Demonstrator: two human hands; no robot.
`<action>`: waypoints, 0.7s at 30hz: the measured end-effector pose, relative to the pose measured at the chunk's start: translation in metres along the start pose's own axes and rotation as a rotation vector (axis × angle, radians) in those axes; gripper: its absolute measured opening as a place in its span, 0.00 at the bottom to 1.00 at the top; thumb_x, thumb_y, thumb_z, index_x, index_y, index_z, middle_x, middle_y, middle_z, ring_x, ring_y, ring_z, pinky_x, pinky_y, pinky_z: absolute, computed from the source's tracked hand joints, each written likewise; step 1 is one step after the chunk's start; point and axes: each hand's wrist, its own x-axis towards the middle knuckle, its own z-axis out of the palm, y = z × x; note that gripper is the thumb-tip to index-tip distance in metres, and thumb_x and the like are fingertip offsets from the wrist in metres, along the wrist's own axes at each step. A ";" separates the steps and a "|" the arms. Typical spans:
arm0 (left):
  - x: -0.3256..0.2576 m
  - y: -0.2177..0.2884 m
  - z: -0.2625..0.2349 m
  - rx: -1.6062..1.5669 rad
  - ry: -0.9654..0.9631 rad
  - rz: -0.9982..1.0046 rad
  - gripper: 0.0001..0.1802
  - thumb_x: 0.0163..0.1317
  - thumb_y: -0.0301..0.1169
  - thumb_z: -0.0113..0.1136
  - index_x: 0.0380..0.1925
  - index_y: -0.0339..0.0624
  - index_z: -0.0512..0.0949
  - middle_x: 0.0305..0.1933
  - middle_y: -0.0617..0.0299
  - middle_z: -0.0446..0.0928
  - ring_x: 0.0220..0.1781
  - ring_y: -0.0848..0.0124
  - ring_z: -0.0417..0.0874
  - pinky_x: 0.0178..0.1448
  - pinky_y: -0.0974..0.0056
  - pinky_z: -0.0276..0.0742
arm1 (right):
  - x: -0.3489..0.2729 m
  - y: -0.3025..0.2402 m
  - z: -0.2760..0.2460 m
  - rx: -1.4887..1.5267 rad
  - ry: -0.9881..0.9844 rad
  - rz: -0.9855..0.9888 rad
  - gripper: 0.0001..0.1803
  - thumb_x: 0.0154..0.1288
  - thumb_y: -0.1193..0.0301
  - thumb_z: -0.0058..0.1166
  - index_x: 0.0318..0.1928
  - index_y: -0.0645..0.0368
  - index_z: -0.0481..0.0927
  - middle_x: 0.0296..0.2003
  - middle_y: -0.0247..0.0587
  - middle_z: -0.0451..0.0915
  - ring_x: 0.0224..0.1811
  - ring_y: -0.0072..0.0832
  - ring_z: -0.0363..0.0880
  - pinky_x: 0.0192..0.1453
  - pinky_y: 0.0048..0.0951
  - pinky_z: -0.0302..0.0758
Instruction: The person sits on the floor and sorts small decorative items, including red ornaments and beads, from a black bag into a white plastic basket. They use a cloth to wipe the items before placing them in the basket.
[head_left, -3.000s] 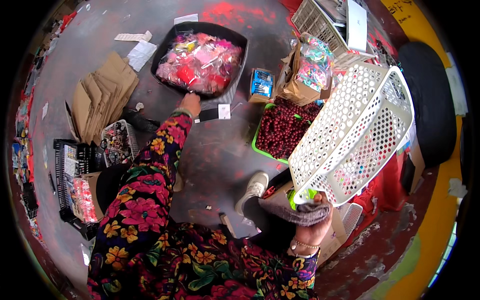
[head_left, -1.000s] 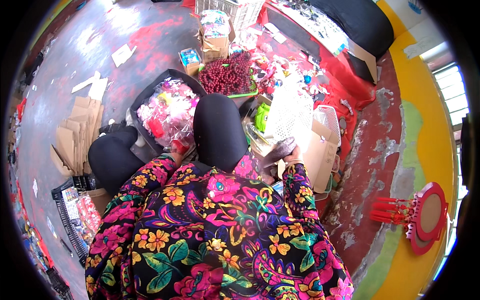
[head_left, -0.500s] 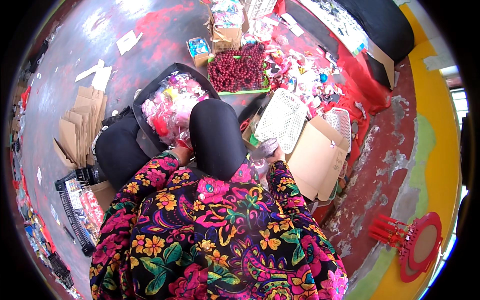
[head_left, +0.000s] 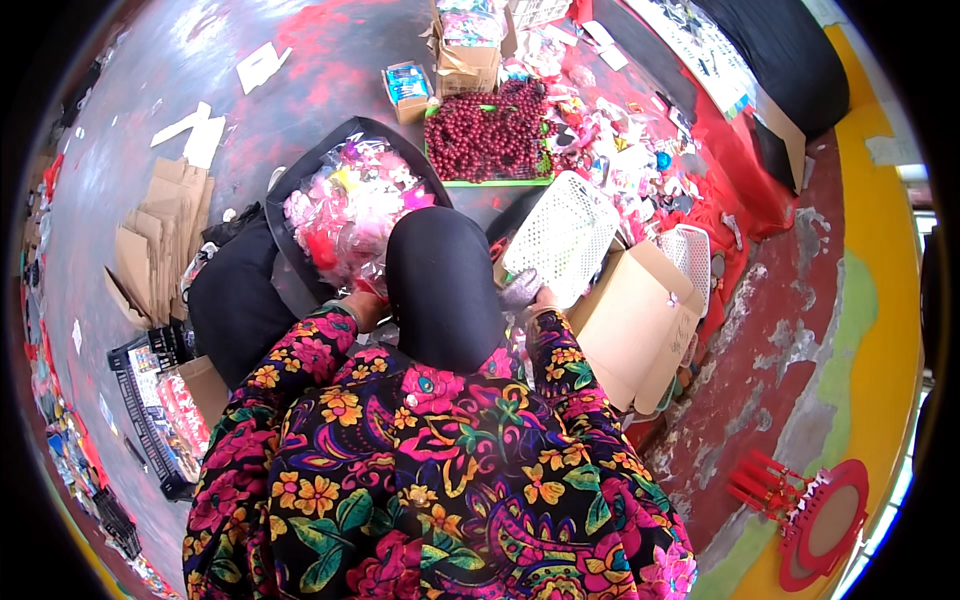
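My left hand point(head_left: 363, 308) is at the near edge of a black tub point(head_left: 277, 208), beside my raised knee. The tub is heaped with pink, red and white pieces in clear plastic wrapping point(head_left: 345, 220). The fingers of this hand are mostly hidden by the sleeve and knee, with a bit of red showing by them. To the right of the knee, my right hand point(head_left: 543, 299) is closed on a small greyish, shiny plastic packet point(head_left: 518, 290). Just beyond that hand leans a white perforated basket point(head_left: 568, 235), and an open cardboard box point(head_left: 635, 325) lies to its right.
A green-rimmed tray of dark red beads point(head_left: 490, 135) stands ahead, with loose wrapped pieces point(head_left: 620, 150) scattered right of it. Flattened cardboard point(head_left: 160, 245) and a black crate point(head_left: 150, 410) are on the left. Small cartons point(head_left: 407, 95) stand at the back. A red round-framed item point(head_left: 835, 525) lies at right.
My right hand has moved slightly up and left with the packet, close to the white basket's near edge. My left hand has stayed by the tub. The whole view has shifted a little.
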 end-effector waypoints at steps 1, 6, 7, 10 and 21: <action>-0.003 0.006 -0.006 -0.007 0.014 0.011 0.15 0.55 0.31 0.49 0.43 0.48 0.77 0.42 0.50 0.77 0.47 0.54 0.78 0.48 0.57 0.75 | -0.016 -0.013 -0.011 -0.026 -0.058 0.014 0.20 0.45 0.78 0.59 0.44 0.64 0.78 0.40 0.43 0.80 0.43 0.26 0.77 0.48 0.27 0.72; 0.033 -0.019 0.036 -0.026 0.104 0.110 0.15 0.55 0.31 0.50 0.42 0.47 0.78 0.41 0.52 0.78 0.45 0.55 0.79 0.48 0.57 0.75 | -0.004 0.005 -0.004 1.023 -0.044 0.373 0.18 0.63 0.62 0.42 0.47 0.60 0.74 0.41 0.41 0.78 0.44 0.31 0.76 0.50 0.34 0.72; 0.037 -0.015 0.025 -0.047 0.104 0.052 0.14 0.54 0.32 0.51 0.41 0.45 0.78 0.40 0.51 0.79 0.44 0.55 0.80 0.47 0.57 0.75 | 0.001 0.014 -0.005 1.234 -0.030 0.454 0.19 0.66 0.59 0.39 0.47 0.59 0.74 0.42 0.41 0.78 0.44 0.32 0.76 0.51 0.35 0.72; -0.016 0.033 -0.067 -0.149 0.245 -0.179 0.13 0.50 0.34 0.56 0.32 0.37 0.81 0.36 0.47 0.79 0.39 0.55 0.81 0.44 0.56 0.76 | -0.008 0.064 -0.004 1.337 -0.288 0.247 0.26 0.68 0.47 0.32 0.41 0.55 0.75 0.35 0.40 0.79 0.39 0.36 0.77 0.48 0.43 0.74; 0.051 -0.063 -0.072 -0.851 0.737 -0.546 0.17 0.51 0.37 0.53 0.37 0.39 0.79 0.42 0.44 0.77 0.47 0.49 0.77 0.53 0.52 0.71 | -0.128 -0.017 -0.090 1.051 -0.488 0.016 0.18 0.64 0.76 0.46 0.54 0.66 0.66 0.47 0.42 0.75 0.49 0.32 0.75 0.56 0.36 0.72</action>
